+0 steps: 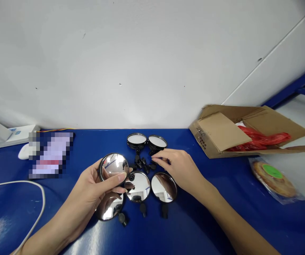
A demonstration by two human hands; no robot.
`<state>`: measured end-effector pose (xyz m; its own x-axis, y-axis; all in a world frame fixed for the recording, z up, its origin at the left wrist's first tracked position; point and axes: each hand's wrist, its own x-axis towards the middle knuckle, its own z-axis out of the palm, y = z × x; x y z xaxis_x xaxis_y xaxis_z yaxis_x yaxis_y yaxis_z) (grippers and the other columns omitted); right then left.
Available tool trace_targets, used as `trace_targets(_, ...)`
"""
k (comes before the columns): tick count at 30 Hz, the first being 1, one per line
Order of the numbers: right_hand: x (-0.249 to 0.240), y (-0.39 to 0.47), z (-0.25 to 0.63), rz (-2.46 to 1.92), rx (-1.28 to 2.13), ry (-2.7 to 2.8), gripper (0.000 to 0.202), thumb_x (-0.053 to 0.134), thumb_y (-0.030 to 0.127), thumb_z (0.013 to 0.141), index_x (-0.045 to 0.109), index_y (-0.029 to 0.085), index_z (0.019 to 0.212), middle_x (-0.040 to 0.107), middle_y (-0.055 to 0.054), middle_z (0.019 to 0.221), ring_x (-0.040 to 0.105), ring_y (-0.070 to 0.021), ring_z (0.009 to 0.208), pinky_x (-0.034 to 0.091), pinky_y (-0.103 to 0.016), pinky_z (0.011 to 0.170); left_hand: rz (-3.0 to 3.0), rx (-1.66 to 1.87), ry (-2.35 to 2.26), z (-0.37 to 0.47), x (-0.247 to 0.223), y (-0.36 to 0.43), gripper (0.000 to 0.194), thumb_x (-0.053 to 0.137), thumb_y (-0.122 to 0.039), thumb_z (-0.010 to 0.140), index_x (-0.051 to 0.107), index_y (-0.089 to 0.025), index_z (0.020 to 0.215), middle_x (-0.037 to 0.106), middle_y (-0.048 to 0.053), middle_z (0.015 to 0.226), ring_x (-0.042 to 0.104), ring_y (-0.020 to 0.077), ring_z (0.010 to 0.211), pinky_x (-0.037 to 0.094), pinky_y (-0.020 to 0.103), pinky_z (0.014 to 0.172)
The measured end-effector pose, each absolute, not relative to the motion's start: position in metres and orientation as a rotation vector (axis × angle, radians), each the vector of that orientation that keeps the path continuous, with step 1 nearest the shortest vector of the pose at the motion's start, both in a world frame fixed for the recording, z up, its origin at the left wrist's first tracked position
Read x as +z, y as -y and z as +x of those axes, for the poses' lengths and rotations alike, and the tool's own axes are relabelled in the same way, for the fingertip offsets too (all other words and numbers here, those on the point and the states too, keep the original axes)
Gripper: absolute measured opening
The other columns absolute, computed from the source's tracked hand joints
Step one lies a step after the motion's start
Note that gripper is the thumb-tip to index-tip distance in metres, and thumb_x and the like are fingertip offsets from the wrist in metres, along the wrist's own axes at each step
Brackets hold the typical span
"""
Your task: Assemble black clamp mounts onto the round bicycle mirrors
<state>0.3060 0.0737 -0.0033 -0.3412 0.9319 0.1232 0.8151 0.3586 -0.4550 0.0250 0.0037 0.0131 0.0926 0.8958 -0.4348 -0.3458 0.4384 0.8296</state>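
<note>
My left hand (99, 184) grips a round black-rimmed mirror (113, 164), thumb on its glass, with a small black mount at its right edge. My right hand (177, 164) reaches over a cluster of small black clamp pieces (143, 163); its thumb and index finger are close together at the pile's right side, and whether they hold a piece is unclear. On the table in front lie three more round mirrors: one partly under my left hand (109, 207), a middle mirror (138, 187) and a right mirror (164, 187). Two mirrors (136, 139) stand behind the pieces.
An opened cardboard box (213, 138) with red plastic sits at the back right, beside a bagged tape roll (274, 179). To the left are a phone (52, 154), a white mouse (24, 151), a power strip (22, 134) and a white cable (42, 202). A white wall (131, 63) rises behind.
</note>
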Motion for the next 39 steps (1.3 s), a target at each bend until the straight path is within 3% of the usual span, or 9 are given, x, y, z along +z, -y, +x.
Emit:
trace_targets(4, 0.005, -0.073, 0.31, -1.604, 0.434, 2.28, 0.015, 0.077, 0.038, 0.111, 0.09, 0.031, 0.112, 0.089, -0.001, 0.093, 0.083, -0.0236, 0.083, 0.053, -0.034, 0.071, 0.635, 0.987, -1.134, 0.024, 0.013, -0.003, 0.048, 0.114, -0.034, 0.072, 0.09, -0.018, 0.11, 0.088, 0.007, 0.098, 0.084, 0.0176, 0.077, 0.069, 0.018, 0.07)
trace_targets(7, 0.007, -0.073, 0.311, -1.63, 0.407, 2.312, 0.012, 0.079, 0.035, 0.109, 0.088, 0.031, 0.115, 0.084, 0.001, 0.085, 0.079, -0.0213, 0.076, 0.048, -0.032, 0.067, 0.615, 0.962, -1.161, 0.024, 0.012, -0.002, 0.048, 0.112, -0.037, 0.074, 0.09, -0.017, 0.112, 0.09, 0.01, 0.102, 0.088, 0.0221, 0.087, 0.068, 0.018, 0.071)
trace_targets(13, 0.006, -0.069, 0.311, -1.617, 0.311, 2.333, 0.007, 0.076, 0.022, 0.106, 0.081, 0.026, 0.107, 0.079, -0.002, 0.111, 0.078, -0.0199, 0.084, 0.048, -0.033, 0.069, 0.711, 0.986, -1.161, 0.022, 0.009, -0.001, 0.048, 0.109, -0.039, 0.079, 0.084, -0.018, 0.113, 0.09, 0.01, 0.106, 0.088, 0.0251, 0.092, 0.07, 0.024, 0.077)
trace_targets(16, 0.017, -0.057, 0.304, -1.544, 0.325, 2.261, 0.005, 0.075, 0.022, 0.106, 0.078, 0.025, 0.108, 0.077, -0.004, 0.118, 0.071, -0.0169, 0.077, 0.051, -0.034, 0.071, 0.806, 0.985, -1.147, 0.022, 0.008, -0.001, 0.045, 0.107, -0.042, 0.082, 0.08, -0.019, 0.111, 0.09, 0.009, 0.102, 0.088, 0.0253, 0.091, 0.068, 0.024, 0.076)
trace_targets(21, 0.041, -0.031, 0.288, -1.319, 1.049, 1.99, 0.006, 0.079, 0.033, 0.106, 0.079, 0.028, 0.109, 0.077, 0.003, 0.088, 0.061, -0.0135, 0.065, 0.049, -0.028, 0.061, 0.89, 1.046, -1.18, 0.026, 0.012, 0.002, 0.04, 0.108, -0.039, 0.079, 0.078, -0.022, 0.099, 0.087, 0.003, 0.084, 0.081, 0.022, 0.072, 0.066, 0.028, 0.071)
trace_targets(26, 0.034, -0.023, 0.278, -1.236, 1.492, 1.77, 0.01, 0.083, 0.037, 0.105, 0.083, 0.027, 0.108, 0.082, 0.002, 0.088, 0.062, -0.0131, 0.071, 0.049, -0.026, 0.064, 0.949, 1.066, -1.28, 0.027, 0.014, 0.007, 0.048, 0.109, -0.049, 0.076, 0.081, -0.021, 0.103, 0.089, 0.006, 0.084, 0.081, 0.0242, 0.073, 0.063, 0.028, 0.067)
trace_targets(30, 0.021, -0.022, 0.275, -1.186, 1.613, 1.625, 0.02, 0.087, 0.045, 0.104, 0.085, 0.026, 0.111, 0.082, 0.001, 0.089, 0.067, -0.0141, 0.073, 0.053, -0.027, 0.066, 0.992, 1.091, -1.248, 0.025, 0.012, 0.006, 0.044, 0.105, -0.052, 0.083, 0.08, -0.02, 0.1, 0.089, 0.008, 0.089, 0.082, 0.0247, 0.081, 0.065, 0.031, 0.08)
trace_targets(35, 0.017, -0.019, 0.271, -1.19, 1.573, 1.607, 0.022, 0.086, 0.047, 0.105, 0.085, 0.025, 0.11, 0.079, 0.001, 0.085, 0.065, -0.0142, 0.073, 0.051, -0.028, 0.067, 1.04, 1.123, -1.173, 0.026, 0.01, 0.004, 0.036, 0.105, -0.045, 0.084, 0.079, -0.021, 0.085, 0.082, 0.005, 0.087, 0.079, 0.0225, 0.08, 0.062, 0.027, 0.071)
trace_targets(39, 0.019, -0.017, 0.268, -1.209, 1.526, 1.647, 0.018, 0.083, 0.043, 0.107, 0.084, 0.025, 0.106, 0.075, 0.003, 0.082, 0.059, -0.0126, 0.072, 0.044, -0.027, 0.065, 1.043, 1.117, -1.204, 0.029, 0.013, 0.007, 0.034, 0.102, -0.048, 0.087, 0.083, -0.02, 0.082, 0.082, 0.008, 0.096, 0.08, 0.0236, 0.085, 0.063, 0.029, 0.076)
